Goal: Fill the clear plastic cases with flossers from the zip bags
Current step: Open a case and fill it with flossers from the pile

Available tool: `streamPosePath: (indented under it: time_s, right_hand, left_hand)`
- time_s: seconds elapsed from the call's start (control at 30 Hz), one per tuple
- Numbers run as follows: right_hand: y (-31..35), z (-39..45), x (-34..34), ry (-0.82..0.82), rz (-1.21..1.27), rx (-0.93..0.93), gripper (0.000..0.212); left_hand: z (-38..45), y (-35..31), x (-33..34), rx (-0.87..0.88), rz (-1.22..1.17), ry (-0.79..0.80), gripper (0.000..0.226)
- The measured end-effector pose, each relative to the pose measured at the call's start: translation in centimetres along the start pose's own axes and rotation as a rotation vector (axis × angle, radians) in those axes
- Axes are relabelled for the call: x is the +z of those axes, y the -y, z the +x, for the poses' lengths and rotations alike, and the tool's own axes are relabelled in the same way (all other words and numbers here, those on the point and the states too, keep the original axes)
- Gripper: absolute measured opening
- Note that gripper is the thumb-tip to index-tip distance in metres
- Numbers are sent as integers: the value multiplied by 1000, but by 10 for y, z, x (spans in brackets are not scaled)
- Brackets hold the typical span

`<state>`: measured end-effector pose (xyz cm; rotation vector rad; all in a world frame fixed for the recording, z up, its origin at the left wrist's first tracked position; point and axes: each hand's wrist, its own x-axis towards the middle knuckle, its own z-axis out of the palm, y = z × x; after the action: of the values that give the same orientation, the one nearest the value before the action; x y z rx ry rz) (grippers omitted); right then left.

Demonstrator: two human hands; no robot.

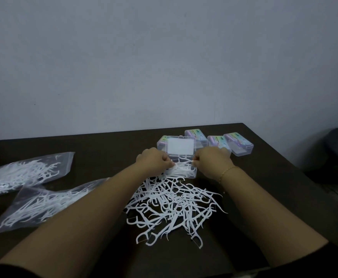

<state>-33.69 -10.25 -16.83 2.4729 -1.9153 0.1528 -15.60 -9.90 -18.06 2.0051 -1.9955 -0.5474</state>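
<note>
While over open case (181, 171), left hand (154, 160), right hand (212, 159) curled, pinching flossers (182, 167).

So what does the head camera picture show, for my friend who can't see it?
Two hands, left and right, pinch flossers over an open case on a dark table. A loose flosser pile lies nearer, two zip bags sit left, and closed cases wait behind.

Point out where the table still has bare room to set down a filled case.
Bare table lies behind the zip bags, left of the open case. More lies right of the right hand, before the closed cases. Crowded: the loose flossers between the forearms, where the left hand works.
</note>
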Motion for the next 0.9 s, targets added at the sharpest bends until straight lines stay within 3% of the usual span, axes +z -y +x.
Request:
streamPosePath:
  time_s: [0.2,0.4,0.6,0.77,0.9]
  right_hand:
    - [8,6,1,5,-75,-75,29]
    - [13,8,2,33,-172,-107,36]
    - [9,-9,-8,-11,-23,-75,28]
    - [4,-34,-24,290,185,-72,21]
    - [1,-48,-26,402,178,-25,29]
  left_hand:
    - [-7,-1,-3,40,-90,50,18]
    - [-14,2,-5,54,-157,-10,20]
    - [-29,3,-16,80,-187,-35,18]
    - [-50,4,-27,99,-70,41,16]
    - [-63,5,-30,81,45,156,19]
